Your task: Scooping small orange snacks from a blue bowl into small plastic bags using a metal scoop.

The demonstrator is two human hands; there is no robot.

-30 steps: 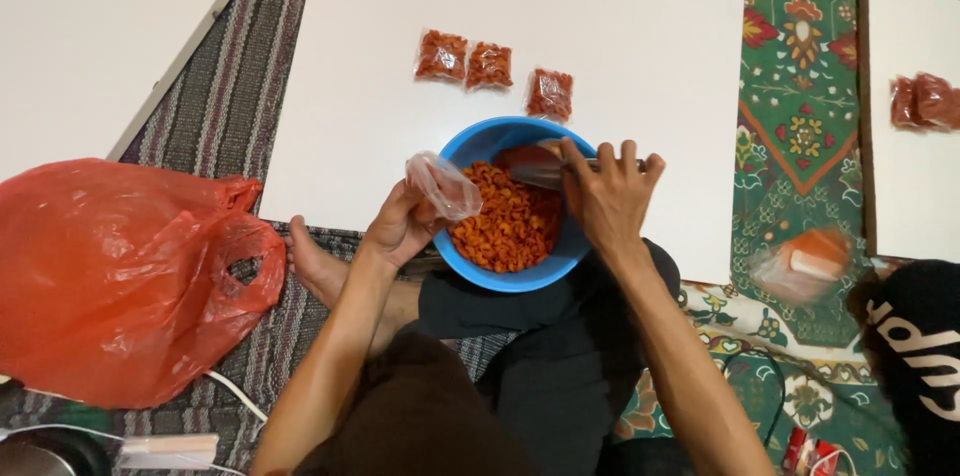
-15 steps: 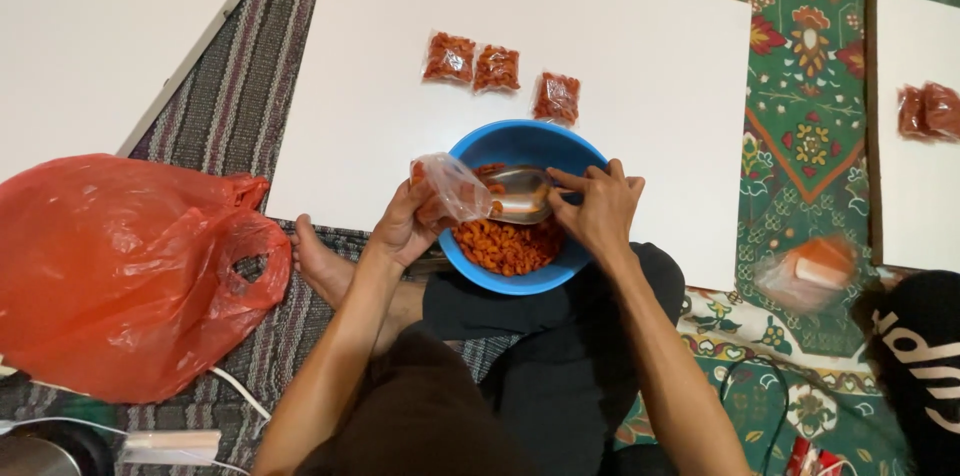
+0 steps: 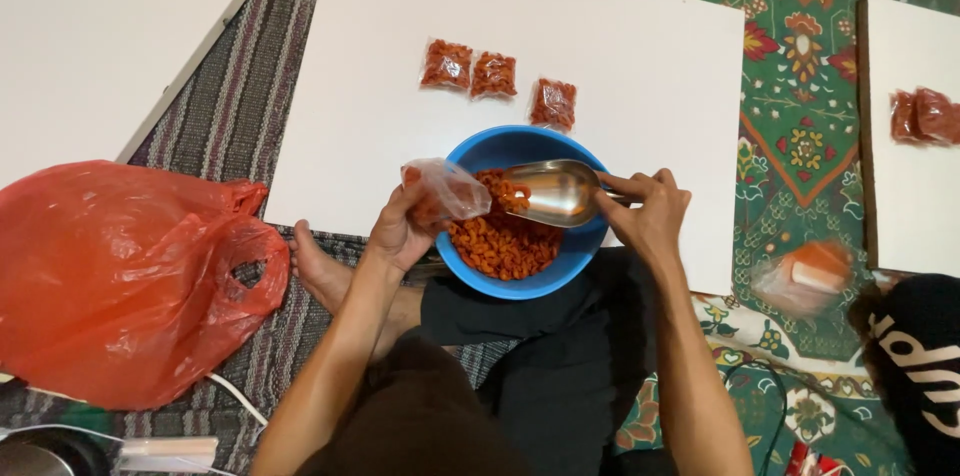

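Observation:
A blue bowl (image 3: pixel 590 254) of orange-red snack pieces (image 3: pixel 503 242) rests on my lap at the near edge of a white board (image 3: pixel 520 46). My left hand (image 3: pixel 402 229) holds a small clear plastic bag (image 3: pixel 447 191) over the bowl's left rim, its mouth turned to the right. My right hand (image 3: pixel 648 211) grips the handle of a metal scoop (image 3: pixel 556 192), tipped toward the bag's mouth with some snack at its tip. Three filled snack packets (image 3: pixel 493 75) lie in a row on the board beyond the bowl.
A large red plastic bag (image 3: pixel 110 281) lies at the left on a striped mat. More white boards sit at far left (image 3: pixel 90 26) and far right (image 3: pixel 910 206), the right one bearing filled packets (image 3: pixel 925 116). A person in a black cap (image 3: pixel 915 356) sits at the lower right, by a clear bag (image 3: pixel 808 276).
My right hand lifted the scoop out of the bowl and swung it left to the bag's mouth. My left hand raised the bag slightly over the rim.

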